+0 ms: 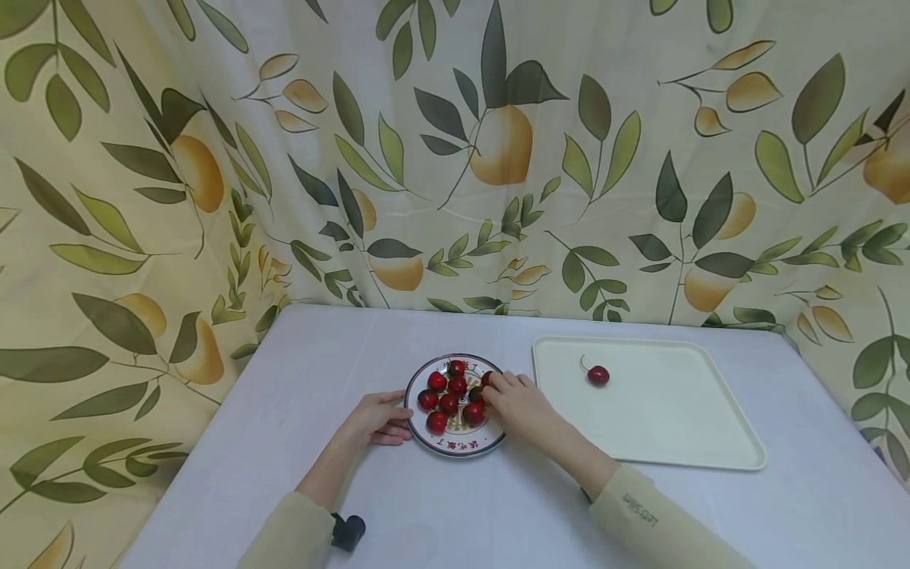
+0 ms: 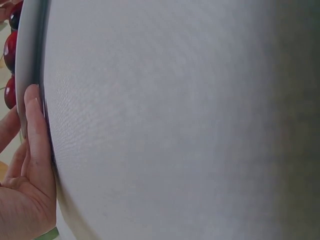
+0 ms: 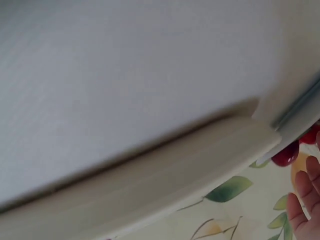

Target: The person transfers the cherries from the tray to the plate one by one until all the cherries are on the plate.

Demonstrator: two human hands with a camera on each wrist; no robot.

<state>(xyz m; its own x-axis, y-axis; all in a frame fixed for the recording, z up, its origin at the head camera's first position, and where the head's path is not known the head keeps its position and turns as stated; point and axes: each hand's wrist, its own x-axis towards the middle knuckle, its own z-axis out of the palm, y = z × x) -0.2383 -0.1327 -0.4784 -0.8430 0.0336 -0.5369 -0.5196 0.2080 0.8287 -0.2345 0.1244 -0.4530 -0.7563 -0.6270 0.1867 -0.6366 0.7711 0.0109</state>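
Note:
A round patterned plate (image 1: 455, 447) holds several red cherries (image 1: 449, 403) at the middle of the table. My left hand (image 1: 380, 417) rests at the plate's left rim; in the left wrist view its fingers (image 2: 34, 135) lie straight along the rim (image 2: 27, 50). Reaching over the plate's right side, my right hand (image 1: 515, 399) has its fingertips curled onto a cherry (image 1: 486, 378). The right wrist view shows only those fingers (image 3: 305, 200) beside a cherry (image 3: 286, 155). One cherry with a stem (image 1: 598, 375) lies on a cream tray (image 1: 675, 442).
The tray sits right of the plate on a white tablecloth (image 1: 298, 411). A leaf-and-fruit patterned curtain (image 1: 498, 158) closes off the back and left sides. A black camera mount (image 1: 348, 531) sits on my left wrist.

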